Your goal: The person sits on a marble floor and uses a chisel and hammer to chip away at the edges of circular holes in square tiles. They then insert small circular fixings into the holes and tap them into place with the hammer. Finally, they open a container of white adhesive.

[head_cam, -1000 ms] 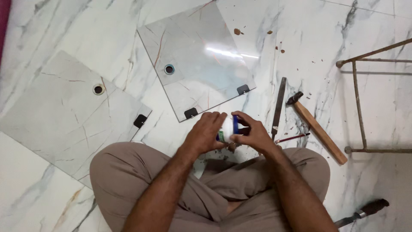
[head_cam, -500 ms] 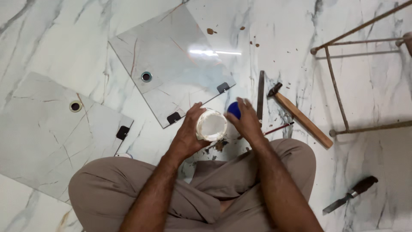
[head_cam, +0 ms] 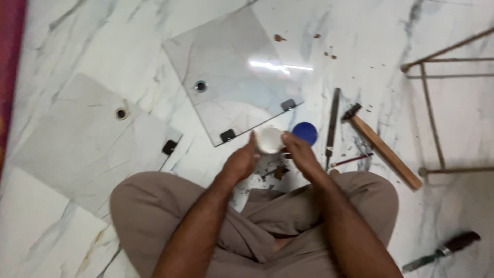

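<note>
**Both hands on a small white tub**

Left hand [head_cam: 241, 163] and right hand [head_cam: 301, 154] close their fingers around the white tub [head_cam: 269, 139], held above the knees. Just beyond lies a blue lid [head_cam: 304, 133] on the marble floor [head_cam: 92, 46]. Further out: file [head_cam: 333, 121], hammer [head_cam: 382, 146], glass panel [head_cam: 231, 77].

Home floor worksite: white marble floor [head_cam: 453, 118], glass panels [head_cam: 231, 77], hammer [head_cam: 383, 146].
</note>
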